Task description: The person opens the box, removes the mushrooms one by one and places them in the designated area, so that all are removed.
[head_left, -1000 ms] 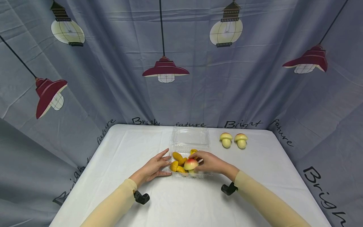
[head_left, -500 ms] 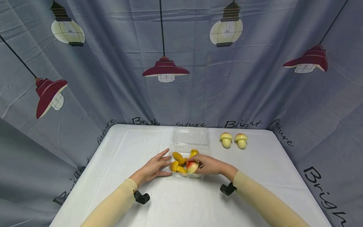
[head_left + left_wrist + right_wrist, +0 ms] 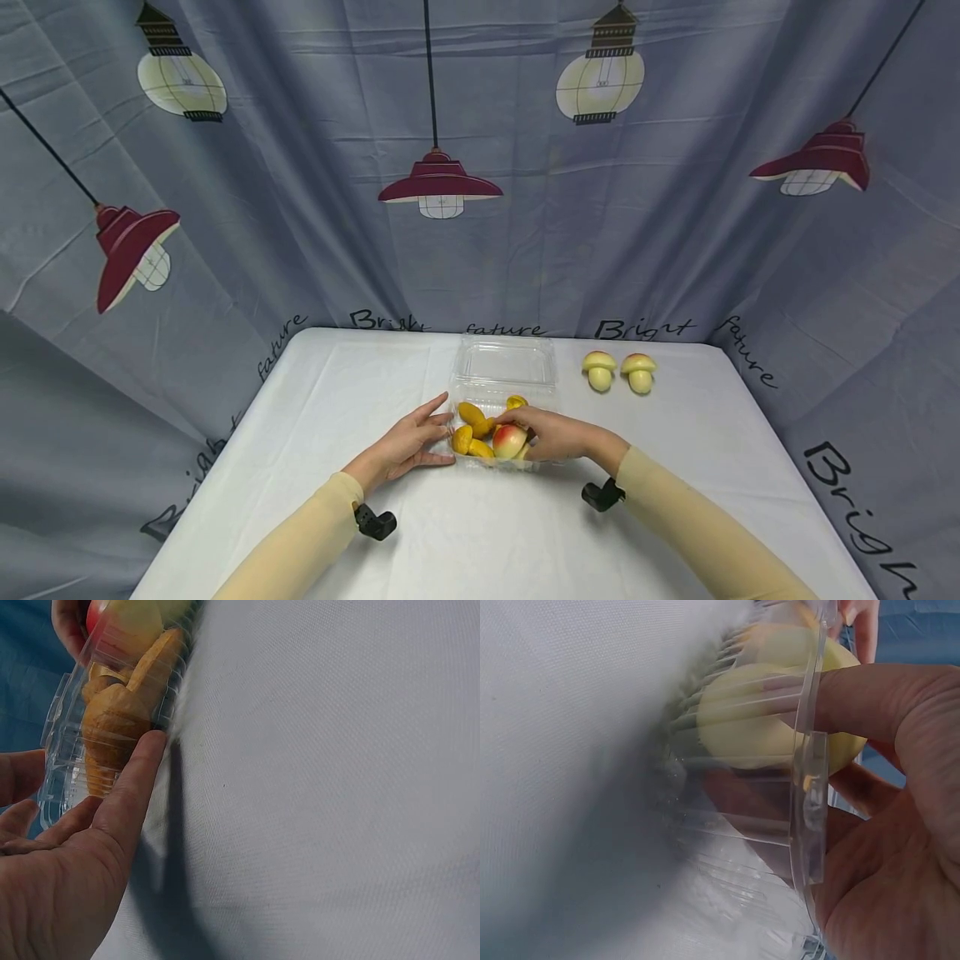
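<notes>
My right hand [image 3: 558, 433] reaches over the right side of a clear plastic clamshell box [image 3: 476, 462] and holds a toy mushroom [image 3: 508, 442] with a red-and-yellow cap inside it. In the right wrist view, the thumb and fingers are around the mushroom's pale part [image 3: 739, 716], seen through the ribbed wall. Several orange-yellow toy mushrooms [image 3: 462, 440] lie in the box, mostly on the left. My left hand [image 3: 408, 439] rests beside the box's left wall with its fingers spread and extended; in the left wrist view, fingertips meet the clear plastic [image 3: 64, 761].
The box's clear lid [image 3: 504, 360] lies folded back behind it. Two pale mushrooms with reddish tops [image 3: 599, 371] [image 3: 639, 372] stand side by side at the back right of the white-covered table [image 3: 360, 367]. A grey-blue curtain [image 3: 480, 258] hangs behind.
My right hand has lowered the red-and-yellow mushroom into the box's front right, and its cap has tipped to the left. The left hand has stayed in place.
</notes>
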`<act>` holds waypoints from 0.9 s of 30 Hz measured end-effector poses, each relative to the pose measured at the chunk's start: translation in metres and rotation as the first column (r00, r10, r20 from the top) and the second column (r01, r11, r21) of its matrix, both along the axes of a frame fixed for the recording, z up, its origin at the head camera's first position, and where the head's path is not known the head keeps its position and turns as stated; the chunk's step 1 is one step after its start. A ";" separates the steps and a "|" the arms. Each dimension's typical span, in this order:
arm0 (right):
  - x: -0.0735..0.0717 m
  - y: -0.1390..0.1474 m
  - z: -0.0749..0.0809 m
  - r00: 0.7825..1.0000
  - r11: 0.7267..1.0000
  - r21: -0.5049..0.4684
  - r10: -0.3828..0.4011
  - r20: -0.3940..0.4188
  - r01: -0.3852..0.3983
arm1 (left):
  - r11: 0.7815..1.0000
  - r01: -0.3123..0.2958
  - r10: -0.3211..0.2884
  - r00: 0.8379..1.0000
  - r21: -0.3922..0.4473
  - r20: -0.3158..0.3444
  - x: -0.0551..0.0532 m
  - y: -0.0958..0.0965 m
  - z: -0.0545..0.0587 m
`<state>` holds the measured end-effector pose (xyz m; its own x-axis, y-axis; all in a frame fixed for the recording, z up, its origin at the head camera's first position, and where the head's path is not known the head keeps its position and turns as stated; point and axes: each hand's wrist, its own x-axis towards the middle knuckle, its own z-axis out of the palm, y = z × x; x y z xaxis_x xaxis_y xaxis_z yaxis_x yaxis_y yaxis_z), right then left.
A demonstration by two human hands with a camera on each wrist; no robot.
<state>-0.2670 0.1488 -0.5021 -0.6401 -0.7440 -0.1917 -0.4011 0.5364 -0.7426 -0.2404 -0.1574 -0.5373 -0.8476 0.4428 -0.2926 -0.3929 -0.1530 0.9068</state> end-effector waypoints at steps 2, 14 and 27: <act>-0.001 0.000 -0.001 1.000 1.000 -0.003 -0.007 0.003 0.007 | 1.000 -0.002 0.002 1.000 0.002 0.005 0.000 0.000 0.000; -0.001 0.003 -0.004 0.999 0.999 -0.036 -0.036 0.017 0.037 | 1.000 0.003 -0.003 1.000 0.007 -0.011 0.000 0.000 -0.001; -0.008 0.019 0.006 0.985 0.977 -0.170 -0.146 -0.091 0.129 | 1.000 -0.005 0.005 1.000 -0.001 -0.005 -0.002 0.000 -0.003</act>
<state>-0.2752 0.1682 -0.4964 -0.7483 -0.6633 -0.0037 -0.4101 0.4670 -0.7834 -0.2419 -0.1570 -0.5400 -0.8514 0.4382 -0.2883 -0.3872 -0.1543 0.9090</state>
